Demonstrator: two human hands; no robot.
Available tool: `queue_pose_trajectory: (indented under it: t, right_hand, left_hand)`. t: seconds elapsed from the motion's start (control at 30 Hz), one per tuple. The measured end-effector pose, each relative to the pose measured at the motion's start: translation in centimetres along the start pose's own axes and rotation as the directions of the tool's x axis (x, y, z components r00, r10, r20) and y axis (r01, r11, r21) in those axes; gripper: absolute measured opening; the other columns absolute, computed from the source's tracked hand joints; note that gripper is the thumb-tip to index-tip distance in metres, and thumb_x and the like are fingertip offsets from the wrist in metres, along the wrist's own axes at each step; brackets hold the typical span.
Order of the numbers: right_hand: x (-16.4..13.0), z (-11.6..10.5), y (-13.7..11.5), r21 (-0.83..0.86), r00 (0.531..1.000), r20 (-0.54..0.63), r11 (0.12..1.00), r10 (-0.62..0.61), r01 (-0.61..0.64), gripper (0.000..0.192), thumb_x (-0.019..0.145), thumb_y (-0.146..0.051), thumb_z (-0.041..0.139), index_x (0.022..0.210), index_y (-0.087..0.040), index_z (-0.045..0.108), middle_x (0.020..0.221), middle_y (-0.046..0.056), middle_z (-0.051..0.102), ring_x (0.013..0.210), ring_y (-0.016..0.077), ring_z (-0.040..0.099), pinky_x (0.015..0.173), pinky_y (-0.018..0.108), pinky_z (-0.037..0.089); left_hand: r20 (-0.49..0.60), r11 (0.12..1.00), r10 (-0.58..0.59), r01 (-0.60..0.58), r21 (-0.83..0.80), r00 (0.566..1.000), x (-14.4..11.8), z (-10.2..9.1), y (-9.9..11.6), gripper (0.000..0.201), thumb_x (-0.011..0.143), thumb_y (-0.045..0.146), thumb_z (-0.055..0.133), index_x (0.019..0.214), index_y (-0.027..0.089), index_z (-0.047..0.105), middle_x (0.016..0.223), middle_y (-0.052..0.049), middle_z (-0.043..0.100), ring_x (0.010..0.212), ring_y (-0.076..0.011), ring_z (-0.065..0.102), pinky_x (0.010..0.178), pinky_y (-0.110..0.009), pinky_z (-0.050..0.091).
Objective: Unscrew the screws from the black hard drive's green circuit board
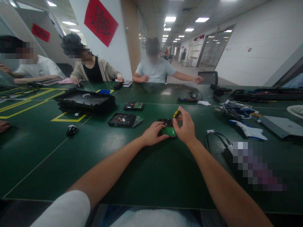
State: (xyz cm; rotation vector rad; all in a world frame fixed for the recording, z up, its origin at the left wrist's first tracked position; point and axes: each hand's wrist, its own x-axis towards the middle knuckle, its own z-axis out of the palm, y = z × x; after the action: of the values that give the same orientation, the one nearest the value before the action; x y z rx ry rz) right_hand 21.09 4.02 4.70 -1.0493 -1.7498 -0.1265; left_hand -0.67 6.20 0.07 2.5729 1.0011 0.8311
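A hard drive with a green circuit board lies on the dark green table in front of me. My left hand rests on its left side and holds it down. My right hand is shut on a screwdriver with a yellow and black handle, held upright over the drive's right side. The tip is hidden behind my fingers.
Two more opened drives lie beyond, next to a stack of black trays. A mouse sits at left, cables and tools at right. Three people sit at the far edge.
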Motion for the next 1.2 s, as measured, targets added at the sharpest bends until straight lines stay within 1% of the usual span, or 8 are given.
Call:
queue_pose_trajectory:
  t: [0.17,0.27,0.4,0.5,0.63,0.87,1.03,1.2]
  right_hand:
    - [-0.06,0.12,0.16,-0.024,1.000,-0.011,1.000,0.010,-0.010,0.064,0.097,-0.029,0.059,0.156,-0.025,0.036,0.131,0.014,0.060,0.093,0.0237,0.069,0.084,0.045,0.065]
    - [0.02,-0.04,0.08,-0.069,1.000,-0.013,0.998,-0.002,0.001,0.064,0.095,-0.032,0.062,0.154,-0.024,0.038,0.131,0.015,0.060,0.101,0.0264,0.067,0.086,0.047,0.064]
    - [0.10,-0.08,-0.03,-0.047,1.000,0.005,0.999,-0.009,0.009,0.067,0.096,-0.027,0.056,0.158,-0.025,0.032,0.133,0.015,0.060,0.108,0.0269,0.066,0.091,0.048,0.063]
    - [0.04,0.10,0.14,-0.031,1.000,0.004,1.000,0.006,-0.006,0.068,0.096,-0.026,0.056,0.159,-0.023,0.031,0.131,0.015,0.060,0.103,0.0255,0.068,0.091,0.047,0.063]
    - [-0.08,0.22,0.45,-0.044,0.999,-0.017,0.999,0.031,-0.032,0.066,0.096,-0.033,0.061,0.156,-0.023,0.035,0.132,0.015,0.062,0.093,0.0243,0.070,0.085,0.046,0.065]
    - [-0.16,0.16,0.38,-0.023,1.000,0.022,1.000,0.000,0.001,0.068,0.096,-0.028,0.057,0.159,-0.026,0.031,0.143,0.015,0.057,0.096,0.0238,0.070,0.088,0.045,0.064]
    - [-0.06,0.09,0.21,-0.042,1.000,-0.001,0.999,0.007,-0.007,0.065,0.096,-0.032,0.060,0.156,-0.025,0.036,0.130,0.014,0.061,0.091,0.0231,0.069,0.083,0.044,0.065]
    - [0.01,-0.03,-0.05,-0.012,1.000,0.010,1.000,-0.003,0.003,0.066,0.097,-0.027,0.057,0.158,-0.026,0.032,0.132,0.013,0.061,0.094,0.0229,0.069,0.087,0.045,0.064]
  left_hand:
    - [0.000,1.000,-0.005,0.005,-0.006,1.000,-0.02,-0.09,0.04,0.061,0.089,0.060,0.068,0.136,0.021,0.060,0.143,-0.015,0.056,0.139,-0.0334,0.049,0.117,-0.053,0.045]
    - [0.000,1.000,-0.005,0.005,-0.009,1.000,-0.04,0.00,-0.11,0.062,0.088,0.060,0.068,0.136,0.022,0.060,0.144,-0.015,0.056,0.138,-0.0336,0.050,0.116,-0.053,0.046]
    - [0.005,1.000,0.007,-0.007,-0.010,1.000,-0.04,0.16,-0.36,0.063,0.089,0.060,0.067,0.137,0.021,0.059,0.144,-0.015,0.056,0.139,-0.0333,0.049,0.116,-0.053,0.046]
    - [0.006,1.000,0.003,-0.003,-0.009,1.000,-0.06,0.19,-0.41,0.064,0.088,0.061,0.067,0.137,0.021,0.059,0.144,-0.016,0.056,0.139,-0.0336,0.049,0.116,-0.053,0.045]
    - [0.005,1.000,-0.002,0.002,-0.004,1.000,-0.07,0.09,-0.29,0.063,0.089,0.061,0.067,0.137,0.021,0.059,0.145,-0.016,0.055,0.139,-0.0342,0.048,0.116,-0.053,0.045]
    - [0.000,1.000,-0.004,0.004,-0.009,1.000,-0.04,0.10,-0.14,0.063,0.088,0.061,0.067,0.136,0.020,0.060,0.143,-0.016,0.056,0.138,-0.0336,0.050,0.116,-0.052,0.045]
    - [0.001,1.000,-0.012,0.012,-0.003,1.000,-0.08,0.11,-0.04,0.064,0.089,0.060,0.067,0.137,0.020,0.059,0.144,-0.016,0.056,0.139,-0.0338,0.049,0.116,-0.053,0.046]
    - [0.003,1.000,-0.011,0.011,-0.002,1.000,-0.04,-0.01,0.06,0.063,0.089,0.061,0.067,0.137,0.020,0.059,0.144,-0.016,0.056,0.138,-0.0336,0.049,0.116,-0.053,0.046]
